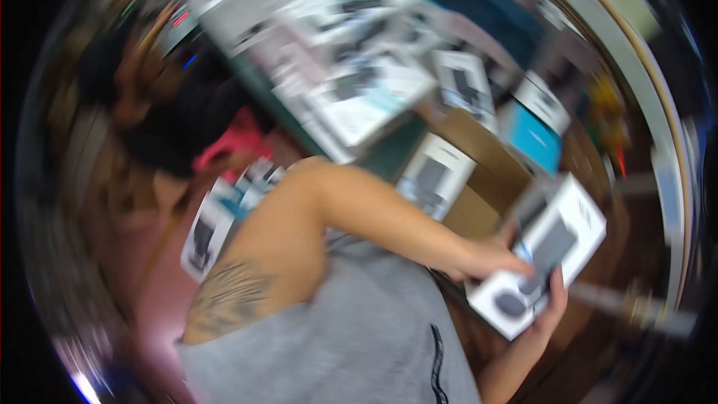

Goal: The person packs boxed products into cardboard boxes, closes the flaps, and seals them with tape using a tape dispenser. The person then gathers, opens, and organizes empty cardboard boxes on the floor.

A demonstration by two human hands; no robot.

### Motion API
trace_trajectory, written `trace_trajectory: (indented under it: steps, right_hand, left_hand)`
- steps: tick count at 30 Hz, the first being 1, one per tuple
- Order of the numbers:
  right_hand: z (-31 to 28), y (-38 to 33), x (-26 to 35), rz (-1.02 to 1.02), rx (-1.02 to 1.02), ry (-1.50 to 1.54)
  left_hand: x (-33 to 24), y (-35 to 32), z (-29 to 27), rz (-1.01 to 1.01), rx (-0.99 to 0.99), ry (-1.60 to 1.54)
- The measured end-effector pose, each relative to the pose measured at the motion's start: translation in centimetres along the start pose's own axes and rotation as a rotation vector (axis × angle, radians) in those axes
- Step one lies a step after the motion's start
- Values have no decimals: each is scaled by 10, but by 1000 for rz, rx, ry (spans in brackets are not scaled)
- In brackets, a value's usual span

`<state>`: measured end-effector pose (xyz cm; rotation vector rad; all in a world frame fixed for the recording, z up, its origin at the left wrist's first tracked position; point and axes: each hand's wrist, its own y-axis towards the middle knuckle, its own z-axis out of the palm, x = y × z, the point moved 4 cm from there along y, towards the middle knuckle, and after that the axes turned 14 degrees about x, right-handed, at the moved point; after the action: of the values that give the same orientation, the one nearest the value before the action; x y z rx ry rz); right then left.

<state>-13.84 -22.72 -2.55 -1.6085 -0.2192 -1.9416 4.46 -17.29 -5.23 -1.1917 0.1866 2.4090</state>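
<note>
Head: rect. wht cdbd box (555, 245), held

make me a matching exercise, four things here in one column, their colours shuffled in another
1. carton
2. held box, between left hand and right hand
3. worn garment
4. rightmost box beyond carton

a. blue and white
b. grey
c. white with dark picture
d. brown

Pairs: 1-d, 2-c, 3-b, 4-a
</note>
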Motion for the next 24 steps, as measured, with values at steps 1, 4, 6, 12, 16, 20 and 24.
trace_trajectory:
  steps: [1, 4, 6, 12, 16, 20, 24]
  right_hand:
    - [-22, -4, -8, 36, -12, 15]
    - [-11, -1, -3, 205, -101, 6]
    - [-37, -4, 11, 141, -106, -214]
    - [0, 5, 36, 251, 55, -380]
    - [5, -4, 61, 254, 105, -583]
    - [-25, 10, 58, 408, 309, -620]
    - [-13, 44, 6, 470, 105, -483]
  left_hand:
    - [12, 5, 5, -81, -60, 146]
    - [8, 10, 15, -198, -75, 23]
    - [-4, 5, 26, -292, -76, 1]
    - [-18, -15, 28, -431, -101, 72]
    - [-28, -22, 48, -438, -66, 72]
    - [-9, -3, 43, -427, 30, -30]
    - [35, 72, -11, -532, -95, 360]
